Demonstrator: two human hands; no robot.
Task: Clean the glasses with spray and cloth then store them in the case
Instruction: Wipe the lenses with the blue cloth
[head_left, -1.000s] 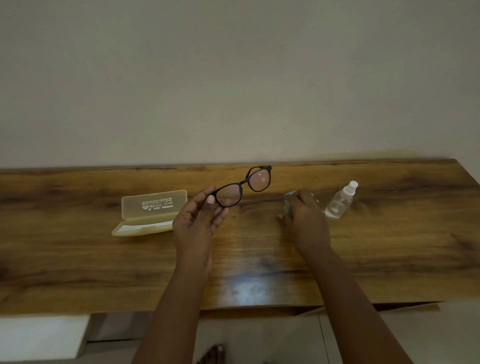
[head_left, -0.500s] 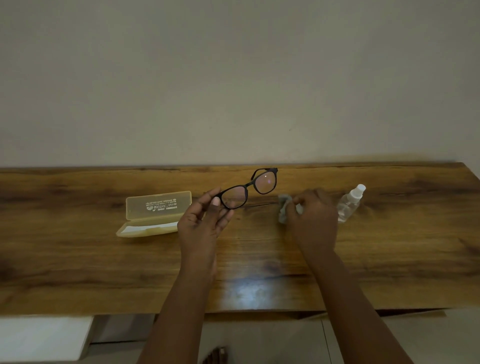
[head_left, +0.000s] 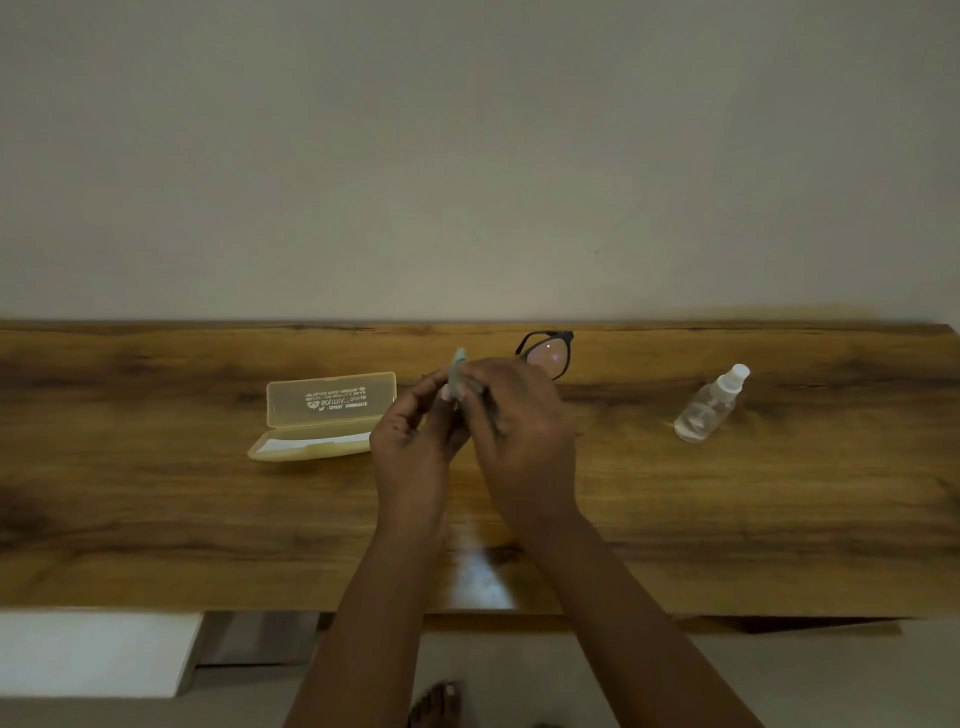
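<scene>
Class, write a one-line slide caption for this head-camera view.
Both hands rub a cloth on the glasses, open case and spray bottle alongside.

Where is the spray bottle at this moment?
In the head view, the spray bottle lies on the wooden table to the person's right, apart from both hands and right of the glasses.

Wooden table (head_left: 727, 519), open yellowish case (head_left: 322, 415) left, clear spray bottle (head_left: 709, 408) lying right

Head cam, looks fwd/down at table (head_left: 156, 519).
</scene>
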